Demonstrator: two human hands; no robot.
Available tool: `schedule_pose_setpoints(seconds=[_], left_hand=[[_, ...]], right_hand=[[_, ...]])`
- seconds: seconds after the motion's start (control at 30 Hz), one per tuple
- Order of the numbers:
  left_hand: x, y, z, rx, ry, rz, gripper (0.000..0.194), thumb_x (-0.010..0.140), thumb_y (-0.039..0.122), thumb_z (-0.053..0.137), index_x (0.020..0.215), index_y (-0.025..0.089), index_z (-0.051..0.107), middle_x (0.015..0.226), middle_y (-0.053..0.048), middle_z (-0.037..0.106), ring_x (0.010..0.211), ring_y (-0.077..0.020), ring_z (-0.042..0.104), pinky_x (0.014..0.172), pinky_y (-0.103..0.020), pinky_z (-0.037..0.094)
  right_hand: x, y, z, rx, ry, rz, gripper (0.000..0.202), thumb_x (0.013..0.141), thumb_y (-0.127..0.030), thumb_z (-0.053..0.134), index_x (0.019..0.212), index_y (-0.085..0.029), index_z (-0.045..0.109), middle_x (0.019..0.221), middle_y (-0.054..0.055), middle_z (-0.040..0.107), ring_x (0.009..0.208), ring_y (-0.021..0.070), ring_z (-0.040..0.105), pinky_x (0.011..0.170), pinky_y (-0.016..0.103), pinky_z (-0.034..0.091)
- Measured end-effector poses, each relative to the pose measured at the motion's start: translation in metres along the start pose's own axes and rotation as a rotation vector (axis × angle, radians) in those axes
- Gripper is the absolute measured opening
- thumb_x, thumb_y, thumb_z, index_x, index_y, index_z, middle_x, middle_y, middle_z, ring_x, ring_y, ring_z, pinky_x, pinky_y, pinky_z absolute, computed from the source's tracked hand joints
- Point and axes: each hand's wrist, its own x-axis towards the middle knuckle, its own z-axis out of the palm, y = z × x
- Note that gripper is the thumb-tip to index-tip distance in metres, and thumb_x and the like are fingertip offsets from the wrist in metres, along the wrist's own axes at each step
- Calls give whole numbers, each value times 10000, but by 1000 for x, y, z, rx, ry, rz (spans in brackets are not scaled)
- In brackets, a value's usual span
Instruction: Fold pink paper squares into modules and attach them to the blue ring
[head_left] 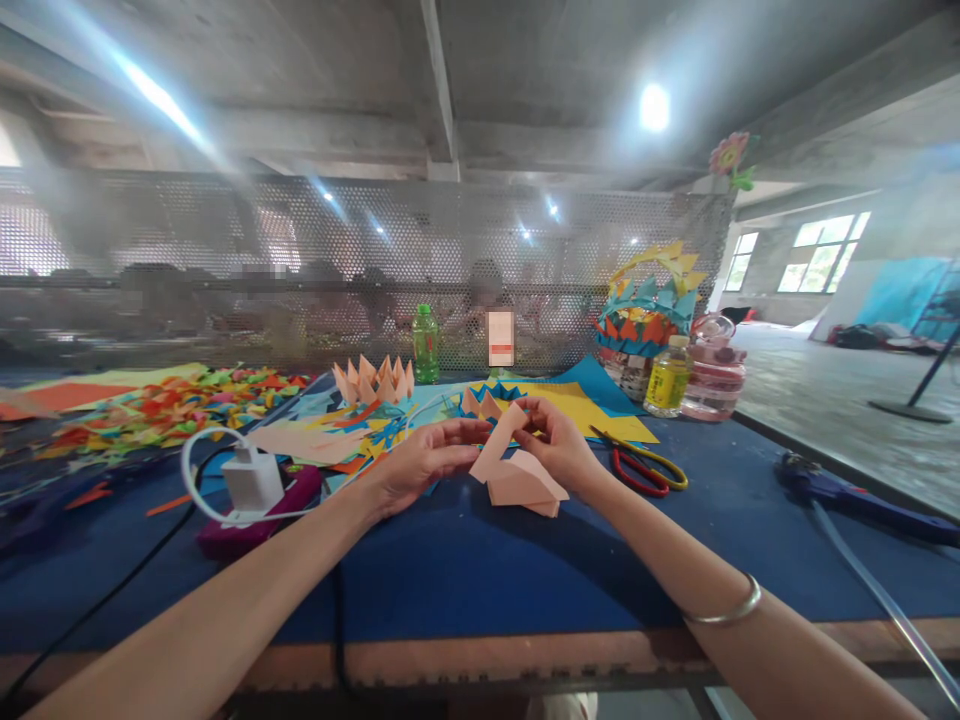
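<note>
Pinching paper strip (497, 446) by upper end in right hand (559, 442), tilted close to paper stack (525, 484) on table (480, 580). Curving left hand (429, 460) beside strip; cannot tell if gripping. Could crease crooked if pinched unevenly; could scatter stack if brushed.

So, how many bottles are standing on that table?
3 that I can make out: a green bottle at the back, left of centre; a yellow-labelled bottle at right; and a pink bottle beside it. Others may be hidden by the paper crowns.
</note>
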Motion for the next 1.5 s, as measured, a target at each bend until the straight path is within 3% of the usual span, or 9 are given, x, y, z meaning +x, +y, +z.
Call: schedule_pose_setpoints(seconds=[0.23, 0.5, 0.63, 0.8, 1.03, 1.13, 1.23, 1.37, 1.5], left_hand=[[-1, 3, 2, -77, -18, -66, 364, 660, 246, 806, 1011, 177, 737, 929, -64, 731, 773, -159, 649, 692, -240, 474], [-1, 2, 2, -23, -7, -71, 419, 628, 197, 765, 1045, 172, 732, 955, -78, 749, 827, -188, 682, 732, -251, 487], [-2, 1, 5, 34, -85, -34, 454, 669, 262, 777, 1112, 187, 705, 1028, -91, 740, 922, -223, 690, 811, -282, 497], [-2, -1, 3, 173, -116, -59, 357, 659, 308, 791, 968, 143, 725, 900, -99, 742, 739, -180, 680, 670, -259, 502], [3, -5, -4, 187, 141, 10, 231, 558, 261, 775, 738, 135, 704, 688, -28, 686, 626, -145, 619, 623, -248, 474], [3, -5, -3, 198, 175, 47, 219, 549, 254, 783, 707, 139, 684, 612, 10, 641, 561, -119, 558, 581, -233, 433], [2, -5, -2, 209, 176, 51, 255, 542, 225, 762, 768, 121, 704, 671, -7, 673, 604, -138, 582, 617, -247, 441], [2, -5, -2, 224, 211, 67, 264, 570, 226, 742, 807, 114, 715, 688, 1, 674, 620, -133, 578, 612, -231, 421], [3, -4, -3, 196, 196, 75, 257, 553, 206, 774, 793, 123, 735, 684, 10, 679, 626, -120, 573, 608, -211, 411]], right_hand=[[-1, -2, 1, 26, -5, -3, 281, 804, -271, 613, 1056, -191, 517, 847, 24, 629, 801, 166, 626, 709, 304, 502], [-2, -4, 2, 50, -37, -7, 300, 811, -294, 615, 1078, -201, 515, 836, 19, 637, 791, 169, 634, 689, 298, 501], [-3, -5, 5, 52, -59, -11, 310, 812, -308, 601, 1086, -206, 500, 832, 19, 627, 766, 163, 620, 651, 282, 491], [-6, -11, 6, 18, -67, -37, 349, 786, -287, 603, 1110, -208, 499, 907, 41, 609, 769, 167, 568, 633, 285, 468], [-18, -30, 8, -581, 69, -474, 595, 766, -64, 585, 1308, -299, 512, 1294, 94, 436, 1210, 279, 424, 1016, 476, 377], [-23, -33, 13, -739, -9, -557, 556, 768, -32, 597, 1249, -312, 589, 1347, 78, 440, 1223, 292, 416, 1007, 478, 363], [-24, -31, 16, -797, -96, -570, 342, 804, -72, 639, 1042, -310, 703, 1305, 50, 517, 1182, 285, 446, 943, 448, 381], [-21, -27, 13, -764, -30, -590, 71, 857, -221, 688, 855, -269, 740, 1155, 50, 605, 1104, 251, 477, 921, 404, 377], [-19, -24, 11, -734, -9, -583, 78, 856, -257, 701, 888, -306, 753, 1048, 27, 647, 1029, 228, 496, 879, 377, 366]])
